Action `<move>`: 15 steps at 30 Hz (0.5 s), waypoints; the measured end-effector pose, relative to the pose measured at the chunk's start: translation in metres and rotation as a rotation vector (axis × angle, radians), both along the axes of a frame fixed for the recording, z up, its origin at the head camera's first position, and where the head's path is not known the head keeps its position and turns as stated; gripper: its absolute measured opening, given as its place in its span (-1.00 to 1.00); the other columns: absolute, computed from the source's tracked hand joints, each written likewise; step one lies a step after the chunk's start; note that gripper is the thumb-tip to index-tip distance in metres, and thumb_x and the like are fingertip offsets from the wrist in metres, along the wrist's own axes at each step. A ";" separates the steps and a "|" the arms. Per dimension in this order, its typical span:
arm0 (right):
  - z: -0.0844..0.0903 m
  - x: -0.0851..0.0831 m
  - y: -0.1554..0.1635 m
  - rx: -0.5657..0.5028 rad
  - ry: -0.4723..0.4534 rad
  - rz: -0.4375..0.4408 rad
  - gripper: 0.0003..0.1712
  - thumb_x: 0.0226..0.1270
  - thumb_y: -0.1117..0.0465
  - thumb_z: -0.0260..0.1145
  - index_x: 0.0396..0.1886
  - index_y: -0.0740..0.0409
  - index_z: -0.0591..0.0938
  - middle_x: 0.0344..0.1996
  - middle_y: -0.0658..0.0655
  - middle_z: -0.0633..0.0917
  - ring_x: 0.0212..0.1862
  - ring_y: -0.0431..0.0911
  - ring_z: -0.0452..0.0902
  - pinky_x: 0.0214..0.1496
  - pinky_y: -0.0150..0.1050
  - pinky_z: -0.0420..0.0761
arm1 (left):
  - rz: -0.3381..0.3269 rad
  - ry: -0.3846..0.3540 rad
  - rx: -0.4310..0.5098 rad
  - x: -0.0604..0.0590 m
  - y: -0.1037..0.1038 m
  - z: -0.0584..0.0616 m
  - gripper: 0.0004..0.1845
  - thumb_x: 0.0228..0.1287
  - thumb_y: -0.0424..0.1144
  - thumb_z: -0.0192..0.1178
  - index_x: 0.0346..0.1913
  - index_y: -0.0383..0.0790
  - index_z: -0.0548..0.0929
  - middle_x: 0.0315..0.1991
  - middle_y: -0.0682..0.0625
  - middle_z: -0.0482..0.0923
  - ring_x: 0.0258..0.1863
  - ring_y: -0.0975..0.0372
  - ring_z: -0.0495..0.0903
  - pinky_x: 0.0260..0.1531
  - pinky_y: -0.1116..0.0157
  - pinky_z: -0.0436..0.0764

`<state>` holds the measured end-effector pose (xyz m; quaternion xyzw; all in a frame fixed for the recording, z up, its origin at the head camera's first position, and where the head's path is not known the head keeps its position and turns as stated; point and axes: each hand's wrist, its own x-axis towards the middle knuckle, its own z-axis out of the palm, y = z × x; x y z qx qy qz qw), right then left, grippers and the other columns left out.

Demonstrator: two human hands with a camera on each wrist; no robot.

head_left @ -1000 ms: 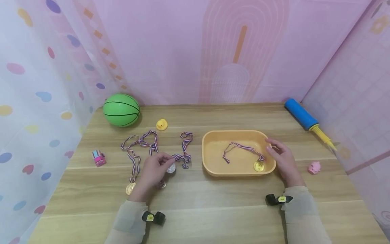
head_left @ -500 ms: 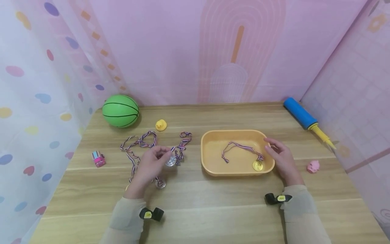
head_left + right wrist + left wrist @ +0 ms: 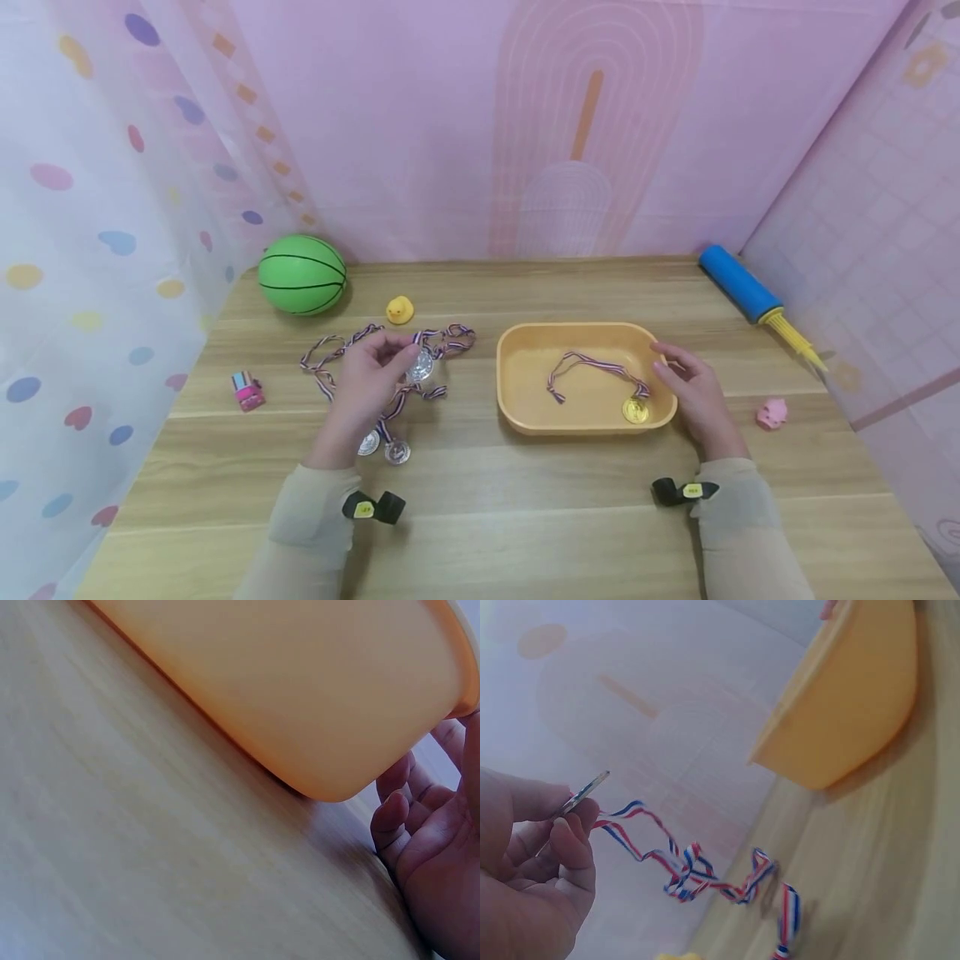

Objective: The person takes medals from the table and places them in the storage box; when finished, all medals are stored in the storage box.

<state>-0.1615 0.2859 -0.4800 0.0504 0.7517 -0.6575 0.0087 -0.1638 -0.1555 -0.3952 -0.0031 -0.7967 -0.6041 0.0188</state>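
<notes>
My left hand [image 3: 367,375] pinches a silver medal [image 3: 422,365] above the table, left of the basin. Its striped ribbon [image 3: 697,874] trails away in the left wrist view. Below that hand lie two more silver medals, one [image 3: 397,452] and another [image 3: 367,442] partly covered by the wrist, with tangled ribbons [image 3: 318,360] around. My right hand [image 3: 697,396] holds the right rim of the yellow plastic basin [image 3: 513,417]; in the right wrist view its other fingers [image 3: 390,814] curl beside the outer wall. Inside the basin is a gold medal [image 3: 635,409] with its ribbon [image 3: 600,362].
At the back left sit a green ball [image 3: 302,275] and a yellow rubber duck [image 3: 400,310]. A small pink toy [image 3: 247,392] lies at the left, a pink pig toy [image 3: 772,413] at the right. A blue and yellow hand pump [image 3: 742,287] lies at the back right.
My left hand has lifted the silver medal off the table and moved it slightly away from me, pulling its ribbon along. My right hand has stayed at the basin's rim.
</notes>
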 end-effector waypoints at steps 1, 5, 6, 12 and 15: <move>0.000 0.000 0.000 -0.005 0.005 -0.001 -0.49 0.39 0.07 0.25 0.28 0.10 0.48 0.26 0.07 0.38 0.07 -0.20 0.43 -0.02 -0.50 0.52 | 0.008 0.005 0.018 -0.001 0.001 0.003 -0.80 0.30 -0.27 0.24 -0.16 -0.37 0.60 -0.32 -0.06 0.55 -0.42 0.22 0.48 -0.45 0.40 0.54; 0.000 0.000 0.000 -0.009 0.022 0.000 -0.52 0.38 0.09 0.25 0.26 0.09 0.50 0.22 0.00 0.42 0.06 -0.22 0.43 -0.02 -0.51 0.52 | 0.034 -0.003 0.045 -0.006 0.005 0.014 -0.79 0.28 -0.25 0.27 -0.14 -0.33 0.60 -0.28 -0.06 0.56 -0.35 0.21 0.51 -0.40 0.39 0.56; 0.000 0.000 0.000 -0.010 0.025 -0.001 -0.52 0.38 0.10 0.26 0.26 0.09 0.50 0.21 -0.01 0.42 0.07 -0.22 0.43 -0.02 -0.51 0.51 | 0.034 -0.006 0.041 -0.007 0.006 0.016 -0.77 0.28 -0.23 0.27 -0.13 -0.32 0.60 -0.25 -0.06 0.57 -0.31 0.20 0.52 -0.36 0.40 0.56; 0.000 0.000 -0.001 0.016 0.030 -0.002 -0.50 0.39 0.09 0.24 0.27 0.13 0.48 0.21 0.00 0.42 0.06 -0.21 0.43 -0.02 -0.51 0.52 | 0.012 -0.006 0.039 -0.013 0.017 0.028 -0.72 0.24 -0.16 0.32 -0.11 -0.28 0.62 -0.20 -0.06 0.58 -0.20 0.18 0.52 -0.24 0.39 0.56; 0.000 0.000 -0.001 0.034 0.032 0.001 -0.48 0.40 0.08 0.23 0.29 0.15 0.46 0.25 0.06 0.40 0.08 -0.23 0.41 -0.01 -0.52 0.50 | -0.008 0.014 0.072 -0.014 0.021 0.031 -0.74 0.23 -0.21 0.32 -0.12 -0.33 0.62 -0.24 -0.06 0.58 -0.24 0.19 0.53 -0.26 0.39 0.55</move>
